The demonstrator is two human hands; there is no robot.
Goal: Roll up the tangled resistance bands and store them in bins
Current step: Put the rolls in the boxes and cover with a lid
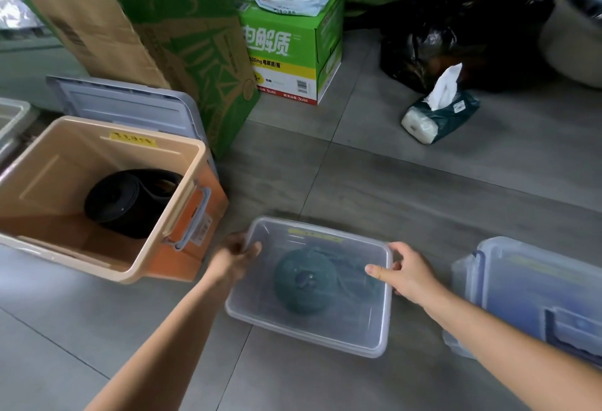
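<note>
A clear plastic bin (378,339) sits on the grey floor in front of me, with a rolled green resistance band (303,280) lying inside it. My left hand (236,255) grips the bin's left rim, thumb over the edge. My right hand (404,272) grips the right rim, thumb inside the wall. To the left stands a beige bin (42,182) with a yellow label; a rolled black resistance band (130,200) lies in it.
A clear lidded box (534,293) stands at the right. A grey lid (130,107) leans behind the beige bin. Green cardboard boxes (290,52), a tissue pack (439,114) and black bags (433,45) stand further back.
</note>
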